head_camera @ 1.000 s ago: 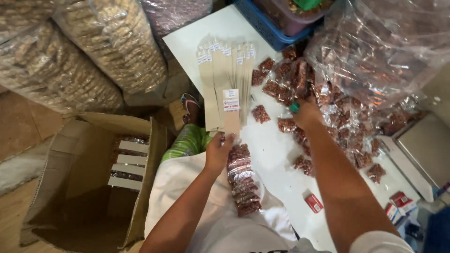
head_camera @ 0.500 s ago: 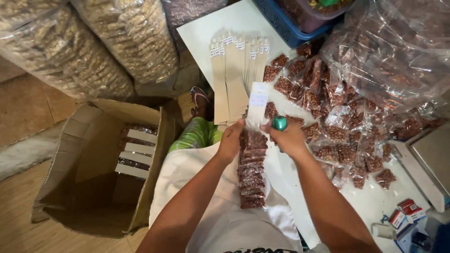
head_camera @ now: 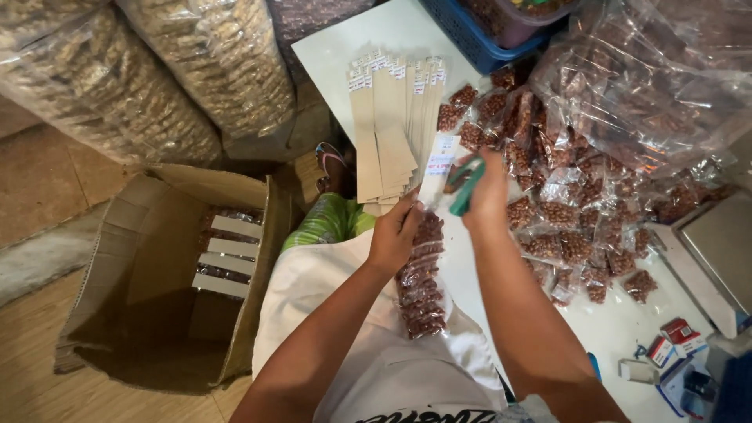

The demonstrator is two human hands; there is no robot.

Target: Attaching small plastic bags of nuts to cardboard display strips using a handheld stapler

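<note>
Strip of packets: a long card strip [head_camera: 423,274] hung with small clear plastic packets of brown nuts, glossy and lumpy, dangling from the hands towards 6 o'clock over the person's white-clothed lap; its white card top [head_camera: 439,166] rises towards 12 o'clock.
Left hand: the left hand [head_camera: 394,233] is clenched around the upper part of the strip, fingers curled, the packets falling just below it.
Right hand: the right hand [head_camera: 486,192] sits at 3 o'clock of the left hand and grips a small teal stapler [head_camera: 465,186], which touches the strip's card top at 9 o'clock of the hand.
Card strips: a fan of plain tan cardboard strips [head_camera: 388,133], flat and narrow with white printed ends, lies on the tabletop at 12 o'clock of the hands, just beside the held card.
Loose packets: a heap of the same small nut packets [head_camera: 564,211], crinkly and shiny, spreads at 3 o'clock of the right hand, close by it.
Tabletop: smooth and white [head_camera: 360,39].
Big bags: large clear bags [head_camera: 650,86] of more packets at 2 o'clock; bulky bags of pale snacks [head_camera: 157,70] at 10 o'clock.
Cardboard box: an open brown box [head_camera: 157,298] on the floor at 8 o'clock, with finished strips inside.
Other things: a blue plastic basket [head_camera: 470,39] at 1 o'clock; a scale [head_camera: 717,251] and small red-and-white boxes [head_camera: 674,341] at 4 o'clock.
</note>
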